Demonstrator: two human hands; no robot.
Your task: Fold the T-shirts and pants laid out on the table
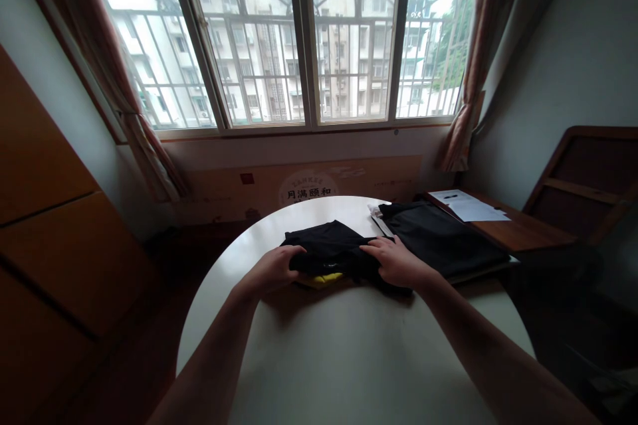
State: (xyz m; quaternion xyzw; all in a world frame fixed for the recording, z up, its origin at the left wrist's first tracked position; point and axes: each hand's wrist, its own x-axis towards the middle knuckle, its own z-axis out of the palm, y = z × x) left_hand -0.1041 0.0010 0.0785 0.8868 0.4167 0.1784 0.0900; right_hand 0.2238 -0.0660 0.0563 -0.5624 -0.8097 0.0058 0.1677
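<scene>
And here the left hand point(274, 269) and right hand point(399, 261) both grip the soft, folded black cloth garment point(326, 244) between them, bright yellow fabric point(323, 281) peeking out beside the left; even tension should keep it smooth.

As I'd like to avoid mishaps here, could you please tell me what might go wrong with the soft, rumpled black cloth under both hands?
The soft, rumpled black cloth might bunch unevenly if the left hand and right hand pull unequally. The bright yellow material peeking out beneath could slide loose. The right hand might nudge the flat black fabric close beside it.
</scene>
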